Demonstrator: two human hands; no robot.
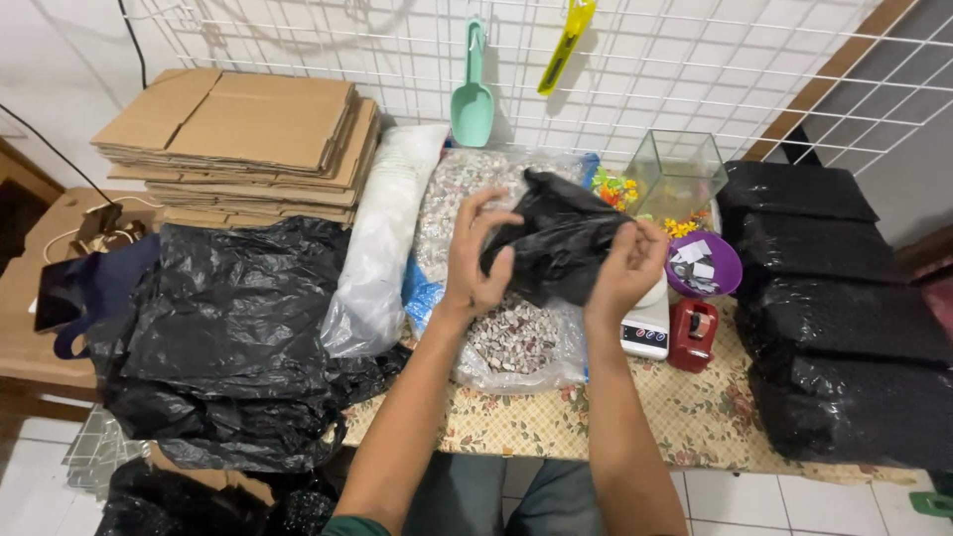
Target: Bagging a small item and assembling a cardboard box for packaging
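Both hands are working one small black plastic bag [556, 238], held in the air above the clear sack of pebbles [516, 337]. The left hand [475, 260] is pinching its edge between thumb and curled fingers; the right hand [623, 270] is closed on the other side. The bag looks crumpled and not yet opened out, so the work seems at an early stage.

At three o'clock four filled black sacks [844, 328] are lying stacked. At nine o'clock a heap of black bags [228, 337] is waiting. At twelve, one green scoop [473, 99] is hanging. One scale [650, 323] is sitting just beside the right hand.
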